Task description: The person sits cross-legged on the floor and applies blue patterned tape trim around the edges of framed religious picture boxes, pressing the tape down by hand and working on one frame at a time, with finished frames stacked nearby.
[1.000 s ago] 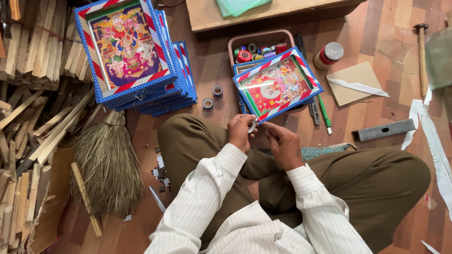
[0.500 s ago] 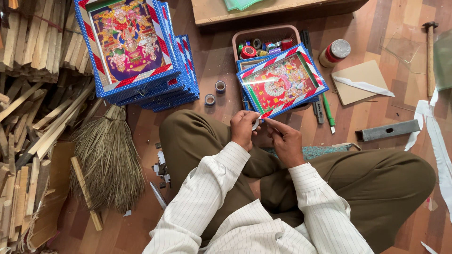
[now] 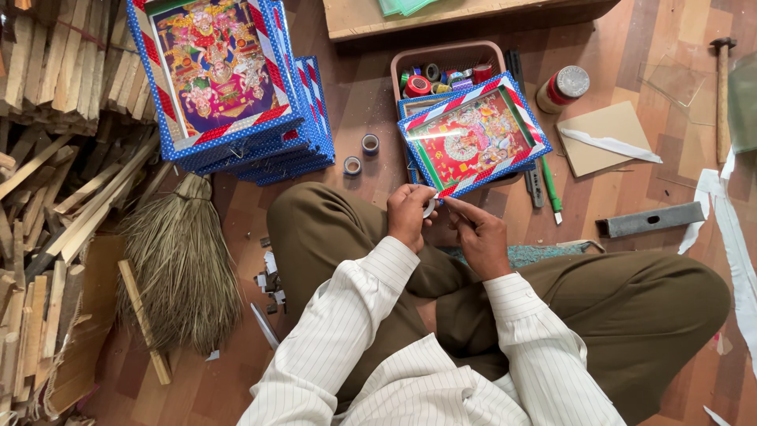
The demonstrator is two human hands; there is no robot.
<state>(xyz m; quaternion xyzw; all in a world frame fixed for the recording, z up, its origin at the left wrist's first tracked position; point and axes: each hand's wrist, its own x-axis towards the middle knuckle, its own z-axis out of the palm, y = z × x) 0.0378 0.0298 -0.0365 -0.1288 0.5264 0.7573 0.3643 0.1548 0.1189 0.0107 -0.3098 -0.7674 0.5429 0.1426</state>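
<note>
Person sits cross-legged on the wooden floor (image 3: 355, 102), both hands up in front of the knees. Left hand (image 3: 410, 214) is curled round a small tape roll (image 3: 429, 207), fingers clamped on it; right hand (image 3: 477, 235) pinches thumb & forefinger together at what looks like the tape's loose end. Too small to be sure, but prob. a strip being peeled off.

Just beyond the hands, a framed picture (image 3: 473, 136) w/ red-white striped, blue-edged border lies tilted on top of a tray of tape rolls (image 3: 443, 65). Step in hand, as I read it: drawing off tape for that frame's edging.

Next move would call for a steady pull to length, a clean tear, then laying the strip straight along the frame edge w/o wrinkles.

Off to the left: stack of finished frames (image 3: 229, 79), two loose tape rolls (image 3: 361, 154), broom (image 3: 177, 260).
</note>
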